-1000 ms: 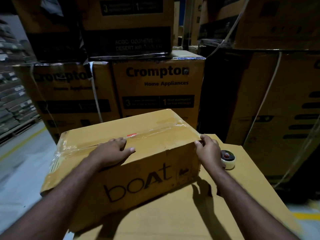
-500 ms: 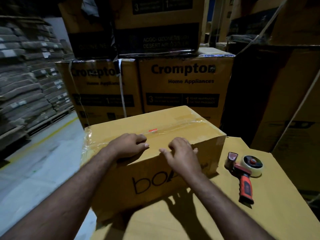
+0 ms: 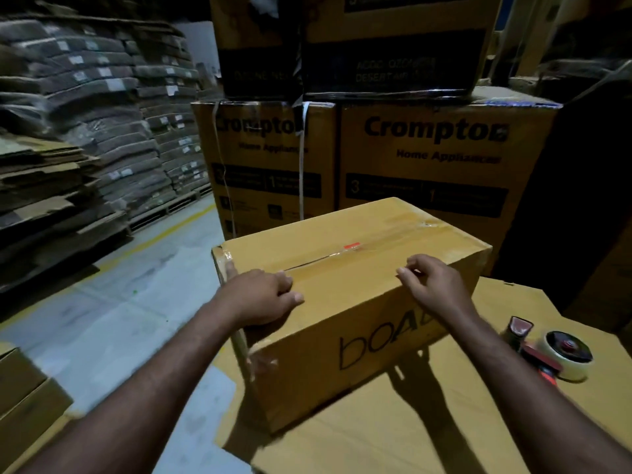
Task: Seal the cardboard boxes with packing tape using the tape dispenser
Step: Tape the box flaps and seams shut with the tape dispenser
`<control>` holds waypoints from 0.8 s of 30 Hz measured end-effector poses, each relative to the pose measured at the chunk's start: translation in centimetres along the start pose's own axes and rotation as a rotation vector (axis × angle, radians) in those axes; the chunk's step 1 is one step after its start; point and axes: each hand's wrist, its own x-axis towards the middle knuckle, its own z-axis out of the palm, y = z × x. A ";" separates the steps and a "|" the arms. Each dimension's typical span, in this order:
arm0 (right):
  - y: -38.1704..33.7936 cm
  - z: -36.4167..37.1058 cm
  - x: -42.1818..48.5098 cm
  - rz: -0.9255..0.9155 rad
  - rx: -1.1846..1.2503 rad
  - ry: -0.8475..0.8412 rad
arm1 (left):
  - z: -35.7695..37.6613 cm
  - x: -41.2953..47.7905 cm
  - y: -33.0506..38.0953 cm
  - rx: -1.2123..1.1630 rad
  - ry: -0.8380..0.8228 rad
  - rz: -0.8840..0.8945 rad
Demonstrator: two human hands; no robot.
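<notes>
A yellow-brown cardboard box [image 3: 359,336] printed "boAt" stands on a larger cardboard surface [image 3: 427,432]. Clear tape with a small red mark runs along its top seam. My left hand [image 3: 260,297] lies flat on the box's near left top edge, fingers curled over it. My right hand [image 3: 432,280] rests on the near right part of the top, fingers spread and bent, holding nothing. The red-handled tape dispenser [image 3: 550,354] with its tape roll lies on the surface to the right of the box, untouched.
Large "Crompton" cartons [image 3: 437,155] are stacked right behind the box. Stacks of flattened cardboard on pallets [image 3: 85,131] fill the left. A grey floor with a yellow line [image 3: 113,313] runs at the left. A small carton [image 3: 24,395] sits at the lower left.
My right hand left the box's right end and came onto its top. The box has turned so its left end swings nearer. The view shifted left, and the dispenser now shows at the right.
</notes>
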 end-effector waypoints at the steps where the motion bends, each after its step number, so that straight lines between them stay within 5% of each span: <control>1: 0.4 -0.3 0.4 0.028 0.020 -0.006 | -0.1 -0.5 0.6 0.022 0.008 0.024; 6: 0.5 -2.3 2.3 0.122 -0.084 -0.084 | 0.2 -2.0 2.9 -0.029 0.083 0.152; 9: -4.7 -2.2 -0.4 0.038 -0.016 -0.083 | 0.6 -2.3 3.6 -0.113 0.161 0.180; 11: -9.5 -0.4 -4.6 -0.070 0.051 -0.231 | 0.9 -2.2 3.3 -0.239 0.222 0.146; 13: -12.9 2.5 -8.7 -0.202 -0.097 -0.392 | 1.1 -2.1 2.1 -0.417 0.235 0.081; 17: -14.1 4.6 -10.3 -0.258 -0.320 -0.390 | 0.9 -2.4 -1.9 -0.625 0.186 -0.008; 24: -12.4 1.9 -9.6 -0.250 -0.352 -0.490 | 2.1 -3.5 -5.1 -0.201 0.119 0.024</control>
